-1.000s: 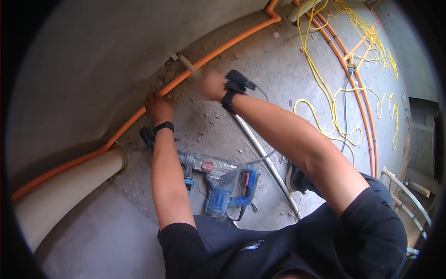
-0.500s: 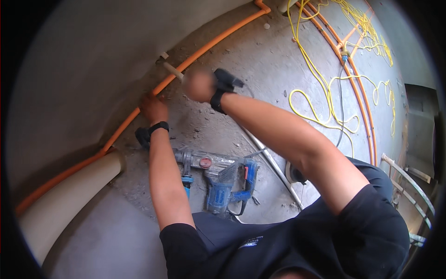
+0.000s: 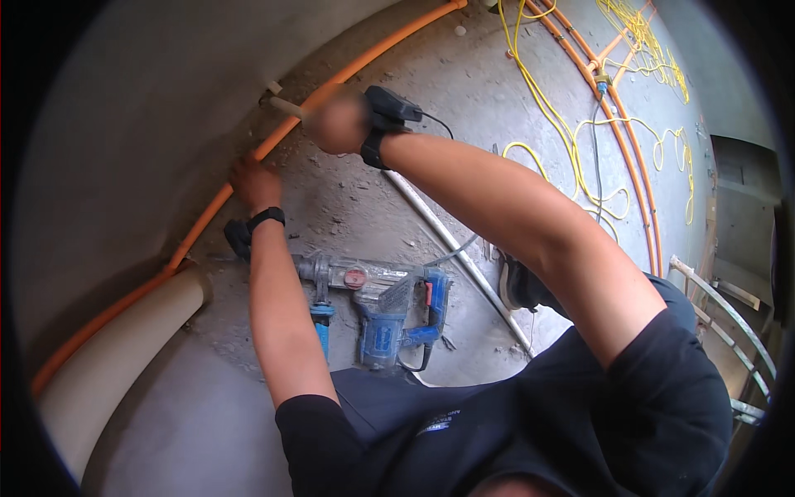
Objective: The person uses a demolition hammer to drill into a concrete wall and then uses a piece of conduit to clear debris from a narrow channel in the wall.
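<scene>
My right hand [image 3: 338, 123], blurred, is closed round the pale straight handle of a hammer-like tool [image 3: 287, 106]. The tool's far end is at the foot of the wall, beyond a long orange pipe [image 3: 217, 201], and its handle crosses over the pipe. Lower along that pipe, my left hand [image 3: 257, 184] is closed on it; the fingertips are partly hidden. Near my left forearm a blue and grey demolition hammer [image 3: 383, 319] lies on the dusty floor, touched by neither hand. Both wrists carry black straps with small black devices.
A thick cream pipe [image 3: 137, 356] runs along the wall at lower left. A thin pale pole [image 3: 451, 244] lies beneath my right arm. Yellow cable [image 3: 567, 137] loops on the floor at right beside more orange pipes [image 3: 633, 157]. Rubble [image 3: 348, 207] is scattered near the wall. A curved metal frame [image 3: 720, 302] stands at far right.
My right hand has shifted up and left, and the pale handle now lies at a flatter angle. The left hand stays on the orange pipe. The whole view has shifted slightly.
</scene>
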The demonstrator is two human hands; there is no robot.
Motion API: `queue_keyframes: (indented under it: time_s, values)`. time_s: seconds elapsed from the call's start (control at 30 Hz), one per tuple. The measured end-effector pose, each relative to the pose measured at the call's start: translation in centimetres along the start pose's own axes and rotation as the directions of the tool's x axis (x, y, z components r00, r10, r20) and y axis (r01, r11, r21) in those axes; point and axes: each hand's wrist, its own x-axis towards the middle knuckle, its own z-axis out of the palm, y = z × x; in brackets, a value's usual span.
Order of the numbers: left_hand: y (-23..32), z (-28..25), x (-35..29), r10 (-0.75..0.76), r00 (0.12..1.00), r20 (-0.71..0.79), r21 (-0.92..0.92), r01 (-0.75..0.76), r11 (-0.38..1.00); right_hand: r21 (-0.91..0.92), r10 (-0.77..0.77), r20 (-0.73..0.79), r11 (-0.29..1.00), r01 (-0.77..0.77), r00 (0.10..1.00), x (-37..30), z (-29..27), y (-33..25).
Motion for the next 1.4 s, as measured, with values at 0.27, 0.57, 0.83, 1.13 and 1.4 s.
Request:
queue_keyframes:
  time_s: [0.27,0.57,0.83,1.13,1.4]
  values:
    - [0.6,-1.5,0.0,-0.034,0.999,0.016,-0.031,0.035,0.999,-0.289,-0.238,0.222,0.910,0.297,0.946,4.3,-7.1,0.6]
    - [0.8,-2.2,-0.2,-0.059,0.997,0.059,-0.033,0.061,0.998,-0.216,-0.172,0.231,0.950,0.223,0.958,0.8,-9.7,-1.6]
    - [0.8,-1.8,-0.2,-0.036,0.999,0.005,-0.026,0.036,0.999,-0.314,-0.207,-0.039,0.931,0.185,0.977,-0.1,-5.6,0.2]
    - [0.8,-1.9,-0.1,-0.058,0.997,0.049,-0.018,0.059,0.998,-0.475,-0.352,0.057,0.813,0.336,0.934,-0.8,-4.6,-0.1]
    - [1.0,-1.6,-0.3,-0.106,0.993,0.051,0.014,0.105,0.994,-0.508,-0.330,-0.023,0.817,0.273,0.944,-0.6,-7.3,2.5]
